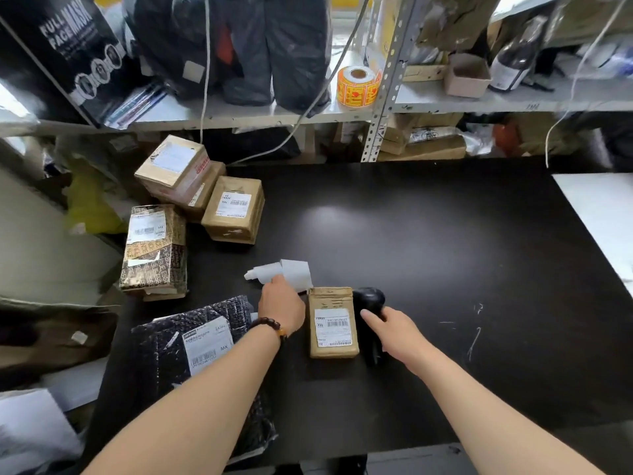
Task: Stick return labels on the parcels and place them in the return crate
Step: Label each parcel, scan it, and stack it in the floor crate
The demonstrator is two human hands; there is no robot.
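A small brown parcel (333, 322) with a white barcode label lies flat on the black table (445, 252), between my two hands. My left hand (280, 308), with a bead bracelet on the wrist, reaches to a white roll of labels (281, 274) just beyond the parcel, fingers on it. My right hand (392, 332) rests on a black handheld scanner (370, 303) to the right of the parcel. A black bubble mailer (202, 354) with a label lies at the near left. No crate is visible.
Three taped cartons stand at the table's left: a printed one (154, 250), a brown one (234, 209) and a tilted one (174, 169). Metal shelving behind holds black bags, an orange sticker roll (357, 85) and a small box (467, 75). A white surface (606, 217) adjoins at right.
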